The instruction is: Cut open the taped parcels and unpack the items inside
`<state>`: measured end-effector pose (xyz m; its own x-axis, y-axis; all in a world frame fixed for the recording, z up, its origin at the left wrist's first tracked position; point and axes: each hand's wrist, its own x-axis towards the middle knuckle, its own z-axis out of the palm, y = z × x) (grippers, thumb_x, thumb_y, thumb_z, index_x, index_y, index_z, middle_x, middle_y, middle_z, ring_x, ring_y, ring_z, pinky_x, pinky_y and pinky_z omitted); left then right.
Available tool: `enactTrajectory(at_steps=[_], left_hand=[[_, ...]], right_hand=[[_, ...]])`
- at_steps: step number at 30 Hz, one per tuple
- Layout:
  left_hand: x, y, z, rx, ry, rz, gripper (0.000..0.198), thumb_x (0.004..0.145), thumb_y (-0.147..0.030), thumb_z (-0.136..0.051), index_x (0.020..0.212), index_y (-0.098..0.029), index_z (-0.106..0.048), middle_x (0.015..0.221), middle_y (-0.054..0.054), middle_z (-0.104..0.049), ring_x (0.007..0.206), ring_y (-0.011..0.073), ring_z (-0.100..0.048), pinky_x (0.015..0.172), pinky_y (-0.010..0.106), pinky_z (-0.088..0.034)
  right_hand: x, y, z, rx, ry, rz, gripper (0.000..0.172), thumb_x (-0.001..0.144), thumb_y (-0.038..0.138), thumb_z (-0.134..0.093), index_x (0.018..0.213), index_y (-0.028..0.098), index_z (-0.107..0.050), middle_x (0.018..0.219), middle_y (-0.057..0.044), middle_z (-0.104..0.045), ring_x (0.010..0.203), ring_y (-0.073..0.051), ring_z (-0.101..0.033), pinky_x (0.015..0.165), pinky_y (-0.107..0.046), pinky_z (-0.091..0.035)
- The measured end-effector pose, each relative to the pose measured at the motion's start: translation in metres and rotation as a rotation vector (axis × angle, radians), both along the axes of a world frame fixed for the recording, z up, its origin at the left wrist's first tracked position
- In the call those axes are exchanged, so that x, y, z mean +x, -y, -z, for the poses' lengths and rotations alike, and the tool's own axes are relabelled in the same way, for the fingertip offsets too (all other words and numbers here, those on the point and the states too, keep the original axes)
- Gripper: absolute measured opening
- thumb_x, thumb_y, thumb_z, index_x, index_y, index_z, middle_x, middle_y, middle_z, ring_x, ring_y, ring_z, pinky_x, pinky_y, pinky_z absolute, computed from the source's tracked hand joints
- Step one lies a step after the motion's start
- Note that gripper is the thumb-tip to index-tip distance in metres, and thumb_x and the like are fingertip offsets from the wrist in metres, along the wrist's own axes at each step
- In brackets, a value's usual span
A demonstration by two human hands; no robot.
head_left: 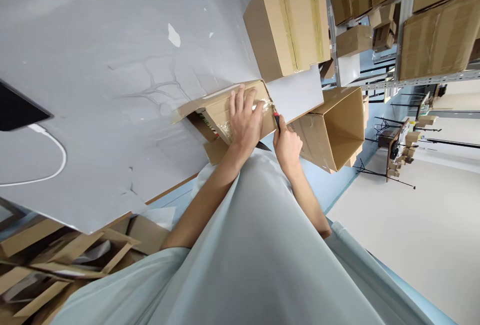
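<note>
Cardboard box point(221, 111), long axis slanting up rightward, left hand point(244, 120) spread atop, right hand point(288, 147) gripping cutter point(277, 120)

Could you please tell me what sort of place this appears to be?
Probably a packing or storage room: metal shelving stacked with cardboard boxes, taped cartons on a worktable, and a large open box beside it.

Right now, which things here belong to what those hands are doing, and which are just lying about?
In use:
- cardboard box, under the left hand
- red-and-black tool, held in the right hand

Apparently just lying about:
- taped boxes
- open carton
- white cable
- flat black object
</note>
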<state>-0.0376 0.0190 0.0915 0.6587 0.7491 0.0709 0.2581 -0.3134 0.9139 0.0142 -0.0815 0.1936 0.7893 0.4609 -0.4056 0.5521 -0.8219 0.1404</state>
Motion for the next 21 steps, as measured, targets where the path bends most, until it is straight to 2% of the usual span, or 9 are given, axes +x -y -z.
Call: enactTrajectory(at_steps=[7,9,12,14,16,19,21], left_hand=[[0.0,-0.005,0.002,0.063,-0.019,-0.016,0.028,0.118,-0.039,-0.052,0.124,-0.026,-0.076,0.175,0.008,-0.059,0.179,0.0331,-0.028,0.15,0.065,-0.003],[-0.001,-0.006,0.003,0.089,-0.012,-0.025,0.03,0.118,-0.041,-0.052,0.125,-0.025,-0.077,0.174,0.01,-0.06,0.179,0.0349,-0.031,0.15,0.067,-0.006],[0.0,-0.009,0.006,0.127,0.003,-0.042,0.032,0.117,-0.046,-0.054,0.126,-0.026,-0.077,0.171,0.011,-0.062,0.178,0.0359,-0.033,0.15,0.067,-0.009],[0.002,-0.01,0.007,0.159,0.001,-0.049,0.034,0.118,-0.05,-0.054,0.126,-0.027,-0.078,0.169,0.011,-0.064,0.177,0.0354,-0.035,0.15,0.066,-0.012],[0.002,-0.012,0.007,0.199,-0.02,-0.046,0.039,0.119,-0.054,-0.05,0.127,-0.027,-0.078,0.167,0.01,-0.066,0.175,0.0352,-0.038,0.149,0.066,-0.017],[-0.012,-0.012,0.0,0.242,-0.066,-0.076,0.044,0.12,-0.056,-0.046,0.134,-0.028,-0.077,0.169,0.011,-0.064,0.174,0.0342,-0.042,0.146,0.064,-0.028],[-0.032,-0.008,-0.009,0.248,-0.123,-0.163,0.045,0.119,-0.058,-0.048,0.142,-0.029,-0.074,0.171,0.012,-0.061,0.174,0.0341,-0.041,0.144,0.064,-0.032]], right_hand=[[0.012,0.038,-0.003,-0.02,0.002,0.073,0.062,0.114,0.02,-0.046,0.175,0.023,-0.054,0.11,-0.016,-0.086,0.098,-0.034,-0.083,0.092,-0.045,-0.064],[0.02,0.053,-0.001,0.065,-0.02,0.056,0.059,0.114,0.025,-0.049,0.173,0.026,-0.058,0.11,-0.014,-0.087,0.098,-0.034,-0.083,0.093,-0.045,-0.064],[0.038,0.071,0.013,0.312,-0.028,-0.006,0.056,0.116,0.035,-0.046,0.169,0.027,-0.061,0.121,-0.013,-0.087,0.107,-0.034,-0.083,0.098,-0.043,-0.063],[0.058,0.075,0.032,0.463,0.006,-0.017,0.057,0.117,0.041,-0.04,0.168,0.024,-0.06,0.131,-0.015,-0.085,0.115,-0.034,-0.082,0.101,-0.042,-0.062],[0.084,0.072,0.058,0.525,0.037,0.026,0.059,0.118,0.045,-0.035,0.164,0.019,-0.062,0.132,-0.018,-0.083,0.118,-0.035,-0.081,0.102,-0.043,-0.061],[0.128,0.056,0.107,0.482,-0.033,0.1,0.056,0.116,0.046,-0.04,0.149,0.012,-0.069,0.124,-0.023,-0.083,0.113,-0.038,-0.08,0.101,-0.046,-0.06],[0.152,0.043,0.14,0.469,-0.111,0.106,0.049,0.113,0.041,-0.045,0.142,0.01,-0.07,0.129,-0.025,-0.081,0.116,-0.038,-0.078,0.105,-0.046,-0.057]])
